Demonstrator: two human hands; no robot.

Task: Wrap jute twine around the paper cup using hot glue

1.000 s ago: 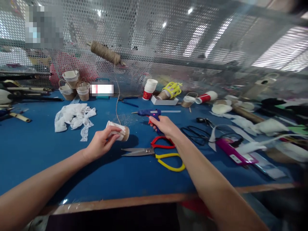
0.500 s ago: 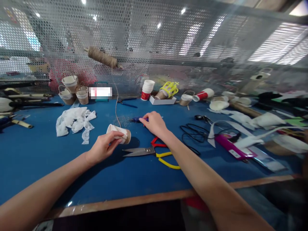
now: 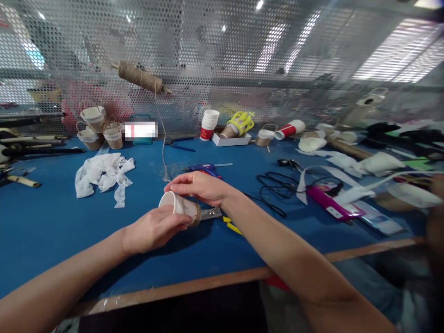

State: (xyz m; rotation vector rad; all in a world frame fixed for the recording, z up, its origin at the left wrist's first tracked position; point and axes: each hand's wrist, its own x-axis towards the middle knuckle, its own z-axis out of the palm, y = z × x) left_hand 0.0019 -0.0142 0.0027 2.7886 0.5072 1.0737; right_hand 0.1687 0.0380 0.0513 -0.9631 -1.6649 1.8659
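Note:
A white paper cup [image 3: 168, 203], its base end wrapped in brown twine, lies tilted on its side in my left hand [image 3: 152, 229], whose fingers are closed round it. Just above the cup, my right hand [image 3: 199, 187] has its fingers drawn together on the twine [image 3: 163, 157], which hangs from a spool [image 3: 140, 77]. The fingertips partly hide the twine there. Behind my right hand rests a blue glue gun [image 3: 203, 167] with a clear glue stick. Scissors [image 3: 212, 213] lie partly hidden behind the cup and my right forearm.
White lace [image 3: 104, 173] lies heaped at left, below several small twine-wrapped baskets [image 3: 93, 119]. At the back stand stacked paper cups [image 3: 209, 122] and a white box [image 3: 231, 139]. A black cord [image 3: 274, 189] and a purple device [image 3: 329, 203] lie at right, before a perforated metal screen [image 3: 208, 60].
My right hand has let go of the glue gun and come left and down to the twine at the cup. The cup has moved slightly right and down in my left hand.

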